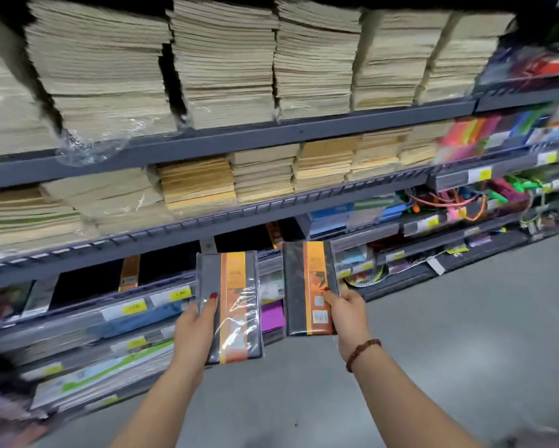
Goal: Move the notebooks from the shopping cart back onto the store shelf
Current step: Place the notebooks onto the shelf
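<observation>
I hold two dark grey notebooks with orange bands, both wrapped in clear plastic, up in front of the store shelf point(187, 227). My left hand point(196, 328) grips the left notebook point(231, 305) by its lower left side, thumb on the cover. The right notebook point(307, 286) is pinched at its lower right edge by my right hand point(347, 315), which wears a bead bracelet. Behind them, a shelf level holds similar black notebooks with orange bands point(129, 273). The shopping cart is out of view.
Upper shelves carry several tall stacks of beige paper notebooks point(226, 69). Lower shelves hold coloured folders and packs point(110, 367) with yellow price tags. Coloured stationery point(465, 202) fills the shelves at the right. Grey floor point(449, 350) lies to the right and below.
</observation>
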`<state>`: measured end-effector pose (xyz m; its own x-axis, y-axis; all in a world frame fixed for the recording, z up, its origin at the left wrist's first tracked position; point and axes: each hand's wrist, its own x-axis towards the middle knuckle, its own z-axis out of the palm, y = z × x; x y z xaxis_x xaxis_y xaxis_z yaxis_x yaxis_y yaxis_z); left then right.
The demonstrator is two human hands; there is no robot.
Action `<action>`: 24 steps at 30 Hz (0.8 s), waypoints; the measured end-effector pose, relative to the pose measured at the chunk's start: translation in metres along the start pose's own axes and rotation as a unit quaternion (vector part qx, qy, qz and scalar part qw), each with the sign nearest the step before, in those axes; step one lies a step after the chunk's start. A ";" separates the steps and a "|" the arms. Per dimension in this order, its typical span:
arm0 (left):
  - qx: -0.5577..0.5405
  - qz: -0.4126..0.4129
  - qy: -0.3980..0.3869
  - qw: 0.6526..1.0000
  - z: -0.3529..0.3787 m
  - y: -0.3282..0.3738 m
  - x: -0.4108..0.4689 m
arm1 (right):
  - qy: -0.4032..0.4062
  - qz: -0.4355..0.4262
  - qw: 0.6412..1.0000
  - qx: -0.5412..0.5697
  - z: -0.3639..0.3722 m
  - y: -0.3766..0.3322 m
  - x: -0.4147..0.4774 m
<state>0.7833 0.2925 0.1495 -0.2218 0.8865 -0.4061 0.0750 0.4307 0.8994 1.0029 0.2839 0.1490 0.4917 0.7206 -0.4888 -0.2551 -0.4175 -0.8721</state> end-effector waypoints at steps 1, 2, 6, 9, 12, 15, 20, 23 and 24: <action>0.000 -0.002 0.003 1.000 0.005 0.000 0.005 | -0.006 0.006 1.000 -0.001 0.002 -0.002 0.011; -0.004 -0.005 0.007 1.000 0.009 -0.002 0.012 | -0.012 0.014 1.000 -0.003 0.004 -0.004 0.021; -0.019 -0.041 0.025 0.999 0.028 -0.003 0.036 | -0.014 0.039 0.999 -0.035 0.017 -0.009 0.060; -0.034 -0.069 0.036 0.996 0.041 -0.001 0.050 | -0.019 0.061 0.997 -0.043 0.028 -0.012 0.084; -0.036 -0.081 0.055 0.995 0.053 -0.004 0.062 | -0.032 0.075 0.994 -0.067 0.037 -0.013 0.106; -0.041 -0.093 0.066 0.993 0.062 -0.011 0.072 | -0.042 0.068 0.991 -0.105 0.046 -0.015 0.126; -0.068 -0.116 0.114 0.984 0.082 -0.028 0.079 | -0.081 0.080 0.983 -0.142 0.057 -0.006 0.164; -0.080 -0.118 0.145 0.979 0.097 -0.036 0.085 | -0.098 0.068 0.981 -0.153 0.059 0.000 0.186; -0.085 -0.120 0.150 0.978 0.101 -0.039 0.086 | -0.100 0.060 0.980 -0.163 0.060 0.002 0.193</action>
<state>0.8598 0.3696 0.0632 -0.4899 0.6627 -0.5664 -0.1711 0.5639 0.8079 1.0476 0.4551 0.0513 0.2938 0.7355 -0.6106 -0.0055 -0.6374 -0.7705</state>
